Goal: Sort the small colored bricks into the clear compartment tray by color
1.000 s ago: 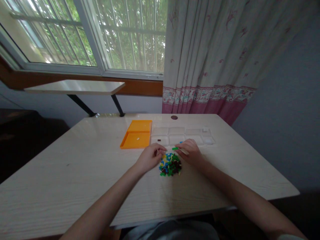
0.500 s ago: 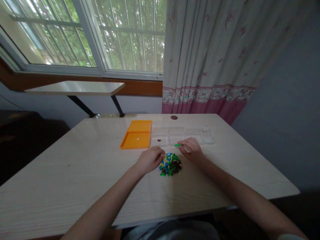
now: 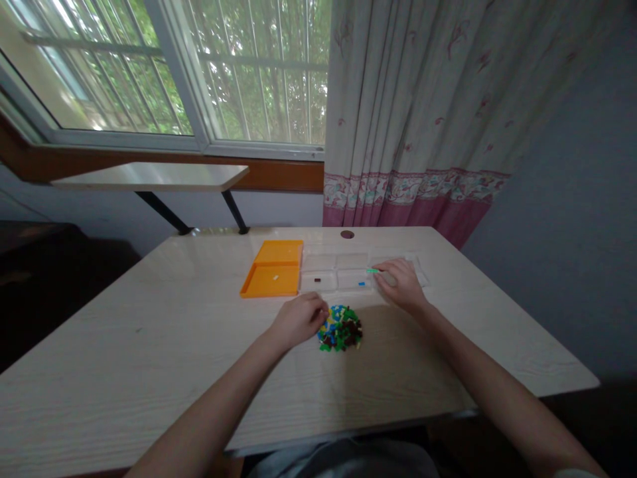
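A small heap of coloured bits [image 3: 340,327], green, blue, yellow and dark brown, lies on the pale wooden table [image 3: 149,345]. My left hand [image 3: 298,318] rests curled on the table at the heap's left edge; what its fingers hold, if anything, is hidden. My right hand [image 3: 402,282] reaches over the clear compartment tray [image 3: 348,272] and pinches a thin green piece [image 3: 372,270] above a right-hand compartment. One dark brown bit [image 3: 317,281] and one blue bit [image 3: 361,283] lie in separate front compartments of the tray.
An orange lid or shallow box [image 3: 273,269] with a small white bit in it lies left of the tray. A round hole [image 3: 347,234] marks the table's far edge. Behind stand a narrow shelf [image 3: 149,176] under the window and a curtain [image 3: 423,106].
My right hand has lifted from beside the heap and carried the green piece back and to the right over the tray. A blue bit now shows in a front compartment. My left hand has barely shifted.
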Demonstrator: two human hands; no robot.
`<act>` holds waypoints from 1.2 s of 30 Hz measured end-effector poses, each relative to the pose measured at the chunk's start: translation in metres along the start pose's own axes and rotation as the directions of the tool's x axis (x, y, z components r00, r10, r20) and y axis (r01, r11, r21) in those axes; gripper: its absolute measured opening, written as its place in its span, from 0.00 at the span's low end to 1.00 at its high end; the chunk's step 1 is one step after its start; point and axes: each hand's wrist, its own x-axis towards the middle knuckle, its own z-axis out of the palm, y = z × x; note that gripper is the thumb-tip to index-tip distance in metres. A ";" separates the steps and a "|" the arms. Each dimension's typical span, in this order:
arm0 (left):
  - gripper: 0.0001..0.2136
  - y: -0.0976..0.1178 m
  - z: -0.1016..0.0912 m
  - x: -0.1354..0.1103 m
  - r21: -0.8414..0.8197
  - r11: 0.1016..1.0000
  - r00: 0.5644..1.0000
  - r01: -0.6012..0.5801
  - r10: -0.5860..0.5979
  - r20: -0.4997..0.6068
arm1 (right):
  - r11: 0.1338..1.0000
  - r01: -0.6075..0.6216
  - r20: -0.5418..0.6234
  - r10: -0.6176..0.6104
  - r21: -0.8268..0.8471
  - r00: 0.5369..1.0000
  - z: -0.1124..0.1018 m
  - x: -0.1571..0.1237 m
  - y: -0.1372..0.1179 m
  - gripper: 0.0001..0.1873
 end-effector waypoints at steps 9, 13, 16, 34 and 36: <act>0.08 -0.002 0.002 0.002 -0.043 0.999 1.000 -0.014 0.014 0.004 | 0.976 -0.142 0.195 0.173 -0.163 0.966 -0.014 -0.005 0.060 0.10; 0.08 -0.004 0.002 0.002 -0.074 0.997 1.000 -0.016 0.018 0.016 | 0.974 -0.150 0.229 0.187 -0.169 0.955 -0.009 -0.009 0.062 0.10; 0.09 -0.005 0.001 0.001 -0.076 0.997 1.000 -0.010 0.011 0.019 | 0.975 -0.155 0.209 0.186 -0.156 0.960 -0.007 -0.010 0.060 0.11; 0.10 -0.001 -0.006 -0.001 0.045 0.994 0.992 -0.099 0.095 0.081 | 0.985 0.112 0.285 -0.146 0.133 0.947 0.016 -0.012 -0.020 0.07; 0.10 0.001 -0.006 -0.001 0.081 0.989 0.990 -0.122 0.115 0.083 | 0.982 0.122 0.273 -0.158 0.147 0.949 0.015 -0.012 -0.021 0.07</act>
